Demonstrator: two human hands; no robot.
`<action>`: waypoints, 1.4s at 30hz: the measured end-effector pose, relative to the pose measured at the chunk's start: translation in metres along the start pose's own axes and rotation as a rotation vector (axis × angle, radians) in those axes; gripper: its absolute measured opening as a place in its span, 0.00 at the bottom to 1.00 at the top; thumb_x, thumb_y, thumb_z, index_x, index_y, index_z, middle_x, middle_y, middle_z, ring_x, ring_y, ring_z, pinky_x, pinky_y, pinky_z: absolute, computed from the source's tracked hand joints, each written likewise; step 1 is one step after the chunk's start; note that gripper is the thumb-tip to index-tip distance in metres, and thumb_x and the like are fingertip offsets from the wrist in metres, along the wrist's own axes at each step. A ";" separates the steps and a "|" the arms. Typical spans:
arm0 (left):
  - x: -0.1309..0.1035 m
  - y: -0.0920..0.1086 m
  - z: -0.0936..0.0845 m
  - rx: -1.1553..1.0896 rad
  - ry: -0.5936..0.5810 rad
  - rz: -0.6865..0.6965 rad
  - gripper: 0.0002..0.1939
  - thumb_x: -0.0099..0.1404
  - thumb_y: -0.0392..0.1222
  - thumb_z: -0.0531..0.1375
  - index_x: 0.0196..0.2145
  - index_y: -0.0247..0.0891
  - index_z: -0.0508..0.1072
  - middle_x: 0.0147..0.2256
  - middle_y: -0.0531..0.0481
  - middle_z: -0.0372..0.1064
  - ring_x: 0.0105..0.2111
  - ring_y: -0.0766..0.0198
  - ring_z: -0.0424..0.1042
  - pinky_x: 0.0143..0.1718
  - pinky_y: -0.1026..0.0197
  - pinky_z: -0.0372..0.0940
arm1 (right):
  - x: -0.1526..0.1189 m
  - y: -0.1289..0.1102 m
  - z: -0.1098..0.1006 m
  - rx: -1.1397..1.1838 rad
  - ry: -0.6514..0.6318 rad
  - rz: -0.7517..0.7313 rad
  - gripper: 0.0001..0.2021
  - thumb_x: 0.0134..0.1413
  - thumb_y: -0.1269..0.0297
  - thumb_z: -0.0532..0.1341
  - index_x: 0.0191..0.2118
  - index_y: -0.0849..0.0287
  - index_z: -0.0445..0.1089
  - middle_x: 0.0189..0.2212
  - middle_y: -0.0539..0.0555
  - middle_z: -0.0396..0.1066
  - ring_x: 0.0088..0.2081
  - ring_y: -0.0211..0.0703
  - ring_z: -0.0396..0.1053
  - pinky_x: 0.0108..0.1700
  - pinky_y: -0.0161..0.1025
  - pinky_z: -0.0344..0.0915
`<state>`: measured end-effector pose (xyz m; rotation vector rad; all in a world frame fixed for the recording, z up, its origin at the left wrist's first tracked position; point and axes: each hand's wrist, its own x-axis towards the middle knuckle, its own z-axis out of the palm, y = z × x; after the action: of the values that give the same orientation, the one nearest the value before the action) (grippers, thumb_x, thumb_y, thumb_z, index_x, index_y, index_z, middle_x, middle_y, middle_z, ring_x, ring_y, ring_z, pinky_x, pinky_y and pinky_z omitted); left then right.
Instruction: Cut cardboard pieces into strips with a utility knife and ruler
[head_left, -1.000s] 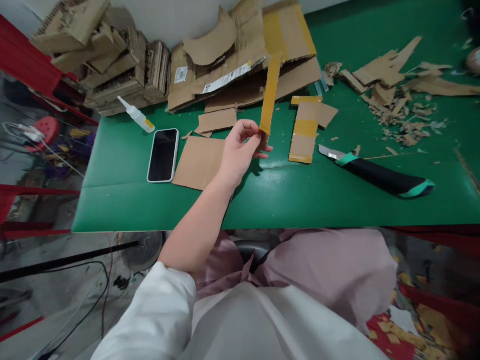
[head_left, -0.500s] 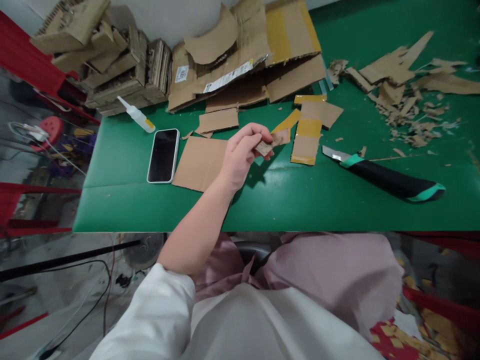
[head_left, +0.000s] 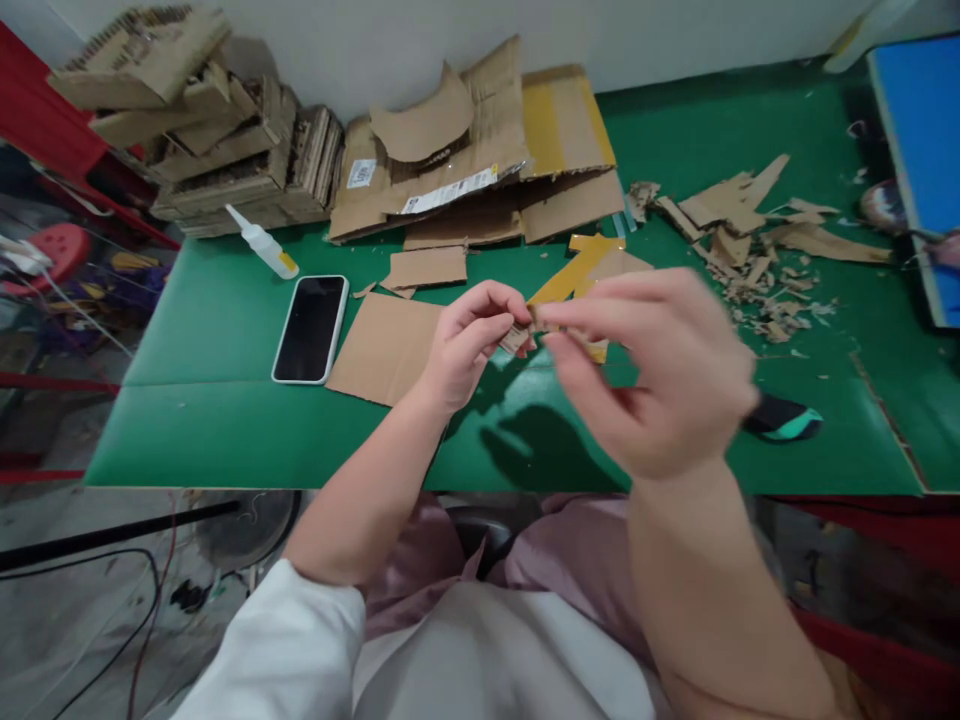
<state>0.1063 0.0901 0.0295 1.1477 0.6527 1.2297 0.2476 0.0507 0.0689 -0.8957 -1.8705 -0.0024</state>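
Note:
My left hand (head_left: 469,345) pinches a small piece of cardboard (head_left: 516,340) above the green table. From the right, my right hand (head_left: 652,360) meets it, thumb and forefinger closing on the far end of the piece; this hand is slightly blurred. A flat square of cardboard (head_left: 386,345) lies just left of my left hand. Behind my right hand are taped cardboard strips (head_left: 577,275), partly covered. The utility knife (head_left: 787,418) shows only the end of its black and teal handle, since my right hand hides the rest.
A phone (head_left: 311,330) and a glue bottle (head_left: 262,245) lie at the left. Stacked cardboard pieces (head_left: 217,140) and flattened cardboard (head_left: 480,150) stand along the wall. Torn scraps (head_left: 765,250) spread at the right, near a blue panel (head_left: 919,150) with part of another person's hand (head_left: 949,250) beside it.
My right hand has come into view and reached the small cardboard piece in my left hand, now covering much of the knife. The view has shifted right, bringing in the blue panel.

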 end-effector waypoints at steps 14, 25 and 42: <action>0.002 -0.005 -0.001 -0.043 -0.033 -0.008 0.04 0.58 0.40 0.62 0.30 0.37 0.72 0.28 0.55 0.67 0.25 0.74 0.67 0.26 0.71 0.65 | -0.023 0.025 0.013 -0.140 -0.054 -0.016 0.05 0.55 0.72 0.59 0.36 0.60 0.72 0.29 0.54 0.71 0.32 0.38 0.68 0.36 0.36 0.66; 0.003 -0.003 0.001 -0.038 -0.021 -0.082 0.06 0.56 0.41 0.63 0.30 0.37 0.70 0.26 0.56 0.66 0.23 0.73 0.67 0.24 0.71 0.65 | -0.023 0.027 0.013 -0.182 -0.066 -0.061 0.05 0.55 0.73 0.58 0.36 0.61 0.72 0.29 0.55 0.72 0.32 0.38 0.67 0.36 0.36 0.66; 0.002 -0.007 -0.001 0.019 -0.042 -0.032 0.05 0.59 0.41 0.62 0.31 0.37 0.72 0.26 0.56 0.68 0.23 0.75 0.67 0.25 0.71 0.65 | -0.024 0.025 0.022 -0.265 -0.033 -0.025 0.05 0.56 0.72 0.56 0.33 0.59 0.69 0.26 0.53 0.70 0.31 0.38 0.67 0.35 0.36 0.64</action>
<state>0.1082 0.0932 0.0234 1.1721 0.6495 1.1717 0.2496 0.0631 0.0297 -1.0567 -1.9414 -0.2569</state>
